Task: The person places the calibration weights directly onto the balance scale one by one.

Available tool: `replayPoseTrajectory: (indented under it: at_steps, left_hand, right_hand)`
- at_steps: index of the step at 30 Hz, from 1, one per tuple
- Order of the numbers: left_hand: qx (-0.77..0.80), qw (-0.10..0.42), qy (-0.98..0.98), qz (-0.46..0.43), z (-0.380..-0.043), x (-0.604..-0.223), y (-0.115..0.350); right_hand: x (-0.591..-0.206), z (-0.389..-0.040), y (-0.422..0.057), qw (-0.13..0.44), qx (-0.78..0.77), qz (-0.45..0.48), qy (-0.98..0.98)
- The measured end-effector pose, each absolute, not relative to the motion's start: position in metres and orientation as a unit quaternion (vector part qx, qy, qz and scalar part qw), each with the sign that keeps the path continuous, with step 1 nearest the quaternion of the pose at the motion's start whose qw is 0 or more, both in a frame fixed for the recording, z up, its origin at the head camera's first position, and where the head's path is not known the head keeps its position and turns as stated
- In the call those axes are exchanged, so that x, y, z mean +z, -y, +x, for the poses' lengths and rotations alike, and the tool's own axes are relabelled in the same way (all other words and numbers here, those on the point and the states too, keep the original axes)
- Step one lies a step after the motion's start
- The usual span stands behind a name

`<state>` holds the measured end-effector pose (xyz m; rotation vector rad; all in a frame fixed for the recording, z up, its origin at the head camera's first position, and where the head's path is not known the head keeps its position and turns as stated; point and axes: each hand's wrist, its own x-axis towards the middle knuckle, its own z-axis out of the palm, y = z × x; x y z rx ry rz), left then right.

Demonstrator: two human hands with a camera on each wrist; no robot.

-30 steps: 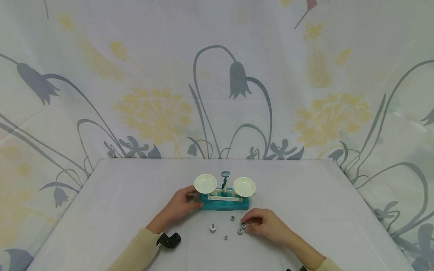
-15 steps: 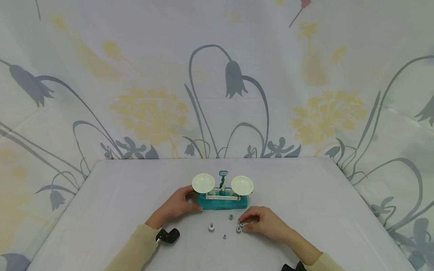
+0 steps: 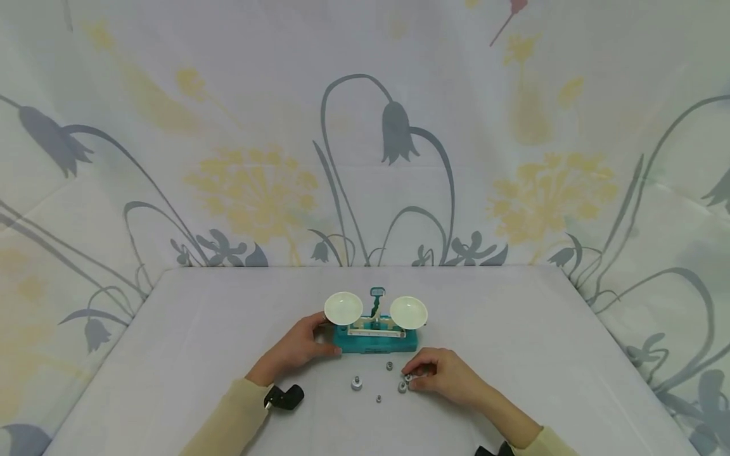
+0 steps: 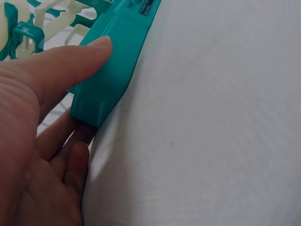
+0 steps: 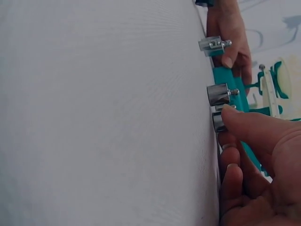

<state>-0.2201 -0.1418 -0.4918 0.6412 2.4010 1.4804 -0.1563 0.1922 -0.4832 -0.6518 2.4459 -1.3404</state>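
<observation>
A teal balance scale point(image 3: 375, 343) with two cream pans stands on the white table. My left hand point(image 3: 299, 345) grips the left end of its base. In the left wrist view the thumb point(image 4: 89, 59) lies along the front face, with the other fingers around the end and underneath. Just in front of the scale's right end, my right hand point(image 3: 450, 378) pinches a small metal weight point(image 5: 217, 121) between thumb and fingers. Right beside it stands another knobbed weight point(image 5: 217, 94). Both pans, left point(image 3: 343, 308) and right point(image 3: 409, 312), hold nothing.
More metal weights stand in front of the scale: a larger one point(image 3: 356, 384) to the left, a small one point(image 3: 390, 366) near the base, and a tiny one point(image 3: 379, 399) closest to the person. Behind the table point(image 3: 228, 304) hangs a flower-patterned cloth point(image 3: 365, 190).
</observation>
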Motion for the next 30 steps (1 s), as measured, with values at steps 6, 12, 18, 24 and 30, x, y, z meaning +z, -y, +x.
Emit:
replayPoseTrajectory:
  at_steps: [6,12,18,24,30]
  left_hand:
    - [0.504,0.124,-0.826,0.218,-0.2198,-0.4911,0.1412]
    - [0.503,0.125,-0.825,0.223,-0.219,-0.4918,0.1416]
    - [0.506,0.127,-0.822,0.228,-0.2186,-0.492,0.142]
    - [0.505,0.131,-0.822,0.228,-0.2167,-0.4906,0.1419]
    - [0.509,0.136,-0.818,0.231,-0.2156,-0.4883,0.143]
  right_hand:
    - [-0.4841,-0.1569,-0.1923,0.145,-0.465,-0.223,-0.844]
    - [-0.4841,-0.1569,-0.1924,0.149,-0.464,-0.221,-0.845]
    - [-0.4833,-0.1559,-0.1911,0.145,-0.456,-0.22,-0.85]
    - [-0.4823,-0.1547,-0.1892,0.14,-0.448,-0.221,-0.855]
    - [-0.4802,-0.1535,-0.1876,0.139,-0.447,-0.222,-0.855]
